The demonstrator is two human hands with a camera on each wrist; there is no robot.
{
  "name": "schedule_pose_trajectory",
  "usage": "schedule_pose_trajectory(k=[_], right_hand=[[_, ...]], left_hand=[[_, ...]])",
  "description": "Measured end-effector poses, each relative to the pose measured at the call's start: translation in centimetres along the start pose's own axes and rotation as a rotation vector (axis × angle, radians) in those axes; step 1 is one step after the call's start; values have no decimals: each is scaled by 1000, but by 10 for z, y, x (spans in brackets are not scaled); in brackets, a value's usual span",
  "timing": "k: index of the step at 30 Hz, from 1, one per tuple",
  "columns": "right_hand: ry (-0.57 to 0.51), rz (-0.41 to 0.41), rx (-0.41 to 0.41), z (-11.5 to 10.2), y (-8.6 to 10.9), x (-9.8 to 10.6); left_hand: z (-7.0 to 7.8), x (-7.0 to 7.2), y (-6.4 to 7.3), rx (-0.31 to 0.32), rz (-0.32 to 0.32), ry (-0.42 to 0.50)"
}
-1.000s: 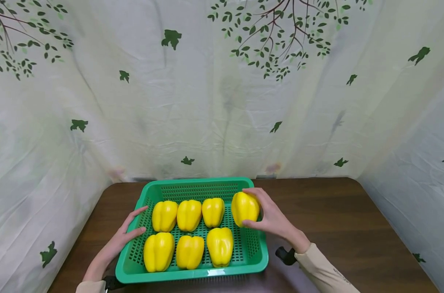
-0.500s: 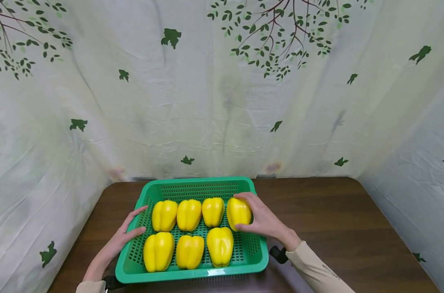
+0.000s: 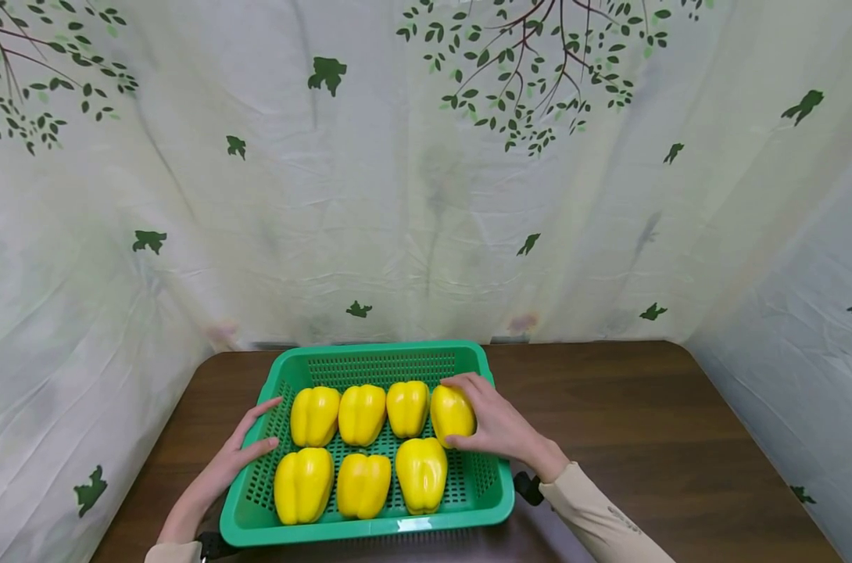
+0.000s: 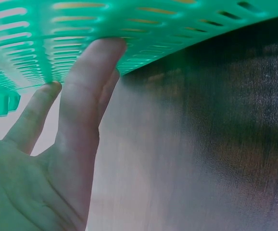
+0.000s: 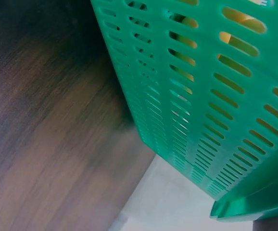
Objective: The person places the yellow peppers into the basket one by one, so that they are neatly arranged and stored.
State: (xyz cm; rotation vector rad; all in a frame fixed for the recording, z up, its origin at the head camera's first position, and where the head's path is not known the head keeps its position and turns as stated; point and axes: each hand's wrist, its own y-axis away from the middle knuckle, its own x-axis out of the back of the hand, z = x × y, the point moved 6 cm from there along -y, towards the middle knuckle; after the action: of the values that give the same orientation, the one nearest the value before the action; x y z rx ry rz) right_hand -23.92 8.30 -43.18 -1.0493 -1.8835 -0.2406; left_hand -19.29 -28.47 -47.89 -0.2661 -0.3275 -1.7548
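A green plastic basket [image 3: 285, 536] with slotted walls holds yellow bell peppers in two rows. My right hand [image 3: 499, 426] reaches over its right wall and grips the rightmost bell pepper [image 3: 451, 414] of the back row, thumb in front and fingers behind. That pepper sits beside another bell pepper [image 3: 408, 408]. At the left wall is my left hand [image 3: 238, 452], thumb and fingers spread. In the left wrist view its fingertips touch the basket's outer wall [image 4: 144, 29]. The right wrist view shows the basket's wall [image 5: 201, 96] but hides the hand.
Three more bell peppers [image 3: 364, 486] form the front row. The basket stands on a dark brown wooden table [image 3: 630, 438]. A pale curtain [image 3: 426, 195] printed with leaves and branches hangs behind the table and along both sides.
My right hand has carried the bell pepper left and slightly down to the end of the back row. The left hand and the basket have stayed in place.
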Motion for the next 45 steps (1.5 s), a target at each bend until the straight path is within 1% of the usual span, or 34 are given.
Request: schedule_pose_trajectory(k=[5, 11, 20, 23, 30, 34, 36, 39, 42, 45], right_hand=[[33, -24, -6, 0, -1, -2], [112, -54, 14, -1, -2, -6], [220, -41, 76, -1, -2, -8], [234, -34, 90, -2, -2, -9], [243, -26, 83, -2, -2, -9], [216, -23, 69, -3, -1, -9], [181, -22, 57, -3, 0, -8], [105, -9, 35, -3, 3, -6], [16, 22, 10, -2, 6, -2], [-53, 76, -3, -2, 11, 4]], left_hand=[[0, 0, 1, -8, 6, -7], [0, 0, 2, 10, 2, 3], [-1, -1, 0, 38, -11, 22], [-1, -1, -1, 37, -14, 13], [0, -1, -2, 31, -24, 4], [0, 0, -1, 22, -29, -8], [1, 0, 0, 10, -33, -21], [3, 2, 2, 9, -34, -41], [7, 5, 4, 8, -34, -83], [11, 7, 7, 12, -38, -151]])
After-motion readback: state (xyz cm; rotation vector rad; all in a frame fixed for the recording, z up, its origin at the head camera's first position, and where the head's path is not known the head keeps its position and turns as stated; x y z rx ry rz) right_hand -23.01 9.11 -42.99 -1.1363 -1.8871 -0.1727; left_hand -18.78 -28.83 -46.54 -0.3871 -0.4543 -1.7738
